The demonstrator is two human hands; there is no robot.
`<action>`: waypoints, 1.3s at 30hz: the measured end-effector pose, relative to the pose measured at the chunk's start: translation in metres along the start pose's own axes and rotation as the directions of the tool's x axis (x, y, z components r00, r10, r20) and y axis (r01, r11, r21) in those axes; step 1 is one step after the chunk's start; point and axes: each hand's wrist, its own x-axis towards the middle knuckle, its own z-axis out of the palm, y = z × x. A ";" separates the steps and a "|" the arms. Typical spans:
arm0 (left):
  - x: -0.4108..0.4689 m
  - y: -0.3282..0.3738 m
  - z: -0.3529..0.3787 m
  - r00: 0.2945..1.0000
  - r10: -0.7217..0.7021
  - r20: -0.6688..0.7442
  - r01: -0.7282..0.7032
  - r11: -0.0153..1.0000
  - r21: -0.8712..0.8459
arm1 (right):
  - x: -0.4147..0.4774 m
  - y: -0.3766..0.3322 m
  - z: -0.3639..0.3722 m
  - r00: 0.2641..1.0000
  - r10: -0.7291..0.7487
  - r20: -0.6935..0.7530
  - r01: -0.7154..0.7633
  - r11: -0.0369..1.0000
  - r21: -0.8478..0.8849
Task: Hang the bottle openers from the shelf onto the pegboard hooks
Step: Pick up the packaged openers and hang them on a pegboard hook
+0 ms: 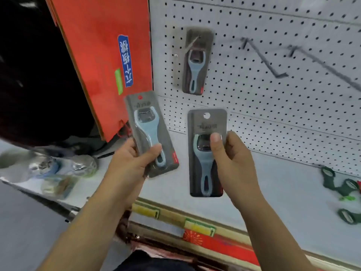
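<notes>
Left hand (134, 159) grips left opener (148, 124), right hand (234, 161) right opener (203, 173); red bag (101, 55) behind.

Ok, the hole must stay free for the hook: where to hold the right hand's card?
Probably the mid right edge of the opener card, pinched from the right as the right hand does; it stands upright, hang hole at top.
</notes>
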 end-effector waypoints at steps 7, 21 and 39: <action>0.026 0.036 -0.010 0.988 0.031 0.151 -0.038 0.998 0.043 | -0.007 -0.078 0.031 0.986 -0.142 -0.088 0.151 0.982 0.112; 0.025 0.057 -0.030 0.976 0.150 0.160 -0.171 0.977 0.127 | 0.015 -0.102 0.062 0.982 -0.073 -0.174 0.084 0.995 0.056; 0.027 0.058 -0.041 0.973 0.149 0.176 -0.177 0.972 0.155 | 0.041 -0.079 0.056 0.978 0.061 -0.200 -0.052 0.997 0.051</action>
